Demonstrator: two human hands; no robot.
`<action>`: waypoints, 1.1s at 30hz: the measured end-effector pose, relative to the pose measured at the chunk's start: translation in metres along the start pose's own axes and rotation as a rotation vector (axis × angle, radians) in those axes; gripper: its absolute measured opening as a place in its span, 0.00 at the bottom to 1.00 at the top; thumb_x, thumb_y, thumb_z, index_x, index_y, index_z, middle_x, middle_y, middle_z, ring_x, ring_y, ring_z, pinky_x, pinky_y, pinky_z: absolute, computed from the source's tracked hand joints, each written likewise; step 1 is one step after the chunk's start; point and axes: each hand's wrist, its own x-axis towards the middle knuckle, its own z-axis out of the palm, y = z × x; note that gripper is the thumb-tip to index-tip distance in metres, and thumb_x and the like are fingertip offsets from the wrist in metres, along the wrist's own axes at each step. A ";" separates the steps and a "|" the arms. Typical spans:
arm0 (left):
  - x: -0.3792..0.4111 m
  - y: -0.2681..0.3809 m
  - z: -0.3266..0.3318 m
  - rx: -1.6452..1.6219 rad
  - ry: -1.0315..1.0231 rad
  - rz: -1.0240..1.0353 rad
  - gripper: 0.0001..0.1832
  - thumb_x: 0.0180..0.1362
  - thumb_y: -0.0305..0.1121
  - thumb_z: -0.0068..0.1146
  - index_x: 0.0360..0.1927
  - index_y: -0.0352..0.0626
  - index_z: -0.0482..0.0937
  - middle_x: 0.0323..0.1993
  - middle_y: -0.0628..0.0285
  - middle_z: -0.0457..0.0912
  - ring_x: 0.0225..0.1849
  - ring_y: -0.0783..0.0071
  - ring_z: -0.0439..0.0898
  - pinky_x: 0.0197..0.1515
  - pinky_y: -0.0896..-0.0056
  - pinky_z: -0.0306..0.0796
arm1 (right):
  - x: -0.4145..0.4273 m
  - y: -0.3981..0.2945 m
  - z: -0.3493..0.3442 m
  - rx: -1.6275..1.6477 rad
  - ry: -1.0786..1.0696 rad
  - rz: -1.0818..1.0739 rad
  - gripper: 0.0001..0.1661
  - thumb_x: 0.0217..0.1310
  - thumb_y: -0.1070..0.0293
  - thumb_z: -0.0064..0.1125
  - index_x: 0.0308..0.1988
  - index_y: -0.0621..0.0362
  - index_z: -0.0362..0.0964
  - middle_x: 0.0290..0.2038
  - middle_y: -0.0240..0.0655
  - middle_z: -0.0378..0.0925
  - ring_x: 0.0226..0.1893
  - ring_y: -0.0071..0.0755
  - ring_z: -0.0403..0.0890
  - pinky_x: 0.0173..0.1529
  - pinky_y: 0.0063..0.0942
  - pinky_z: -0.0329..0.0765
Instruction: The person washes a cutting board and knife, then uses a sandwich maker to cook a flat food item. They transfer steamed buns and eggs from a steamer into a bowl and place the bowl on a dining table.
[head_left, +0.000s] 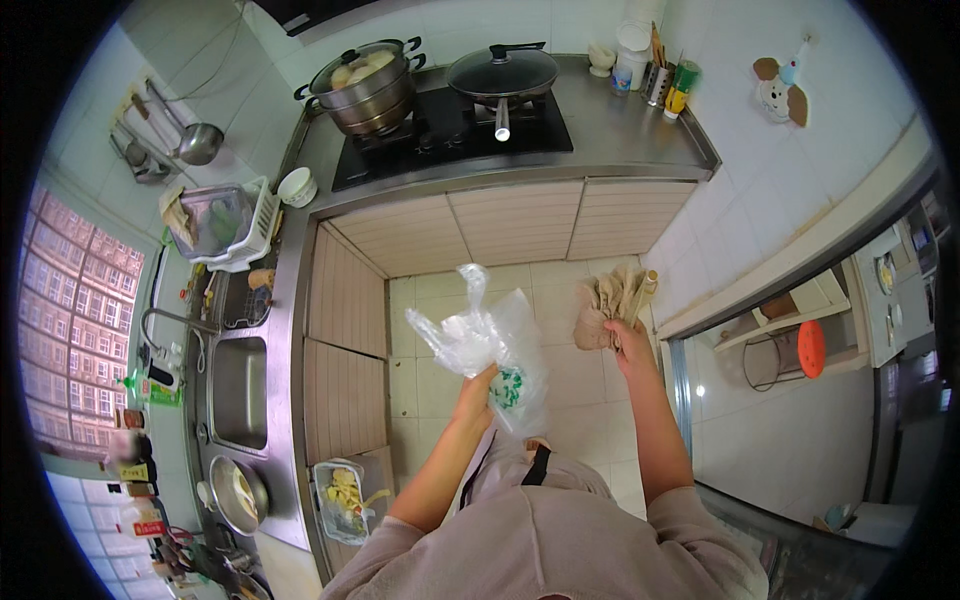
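My left hand (475, 401) grips a white translucent plastic bag (521, 330) by its gathered side. The bag hangs over the floor in front of my legs and bears green print; its handles stick up at the top. I cannot tell whether anything is inside it. Further right, my right hand (634, 343) holds a bunched beige cloth (600, 304), crumpled and hanging in folds. Against the cloth's right side is a pale rod-like piece (646, 285); whether my fingers hold it too, I cannot tell.
A steamer pot (367, 90) and a lidded wok (504, 79) sit on the gas hob (450, 161). Along the left counter are a sink (240, 394), a metal bowl (259, 502) and a dish rack (259, 232). A bin of peelings (341, 502) hangs below. At right is a doorway.
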 end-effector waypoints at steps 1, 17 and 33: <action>0.016 0.004 0.010 0.019 -0.002 -0.010 0.21 0.58 0.25 0.42 0.57 0.38 0.61 0.52 0.57 0.69 0.53 0.63 0.70 0.54 0.62 0.67 | 0.016 -0.004 0.007 -0.013 0.017 -0.036 0.18 0.45 0.80 0.54 0.42 0.62 0.69 0.33 0.31 0.74 0.31 0.24 0.74 0.35 0.22 0.71; 0.244 0.124 0.113 0.171 0.028 -0.145 0.24 0.58 0.27 0.45 0.59 0.43 0.60 0.53 0.59 0.69 0.53 0.64 0.69 0.53 0.62 0.66 | 0.349 -0.095 0.140 -1.126 0.137 -0.764 0.28 0.44 0.75 0.58 0.51 0.59 0.66 0.49 0.45 0.68 0.48 0.48 0.70 0.51 0.35 0.68; 0.325 0.047 0.201 0.235 0.280 -0.130 0.22 0.53 0.28 0.56 0.53 0.40 0.66 0.45 0.61 0.74 0.47 0.67 0.72 0.49 0.65 0.67 | 0.568 -0.116 0.113 -1.673 -0.492 -0.938 0.26 0.49 0.61 0.59 0.50 0.50 0.68 0.59 0.37 0.58 0.61 0.44 0.56 0.62 0.37 0.58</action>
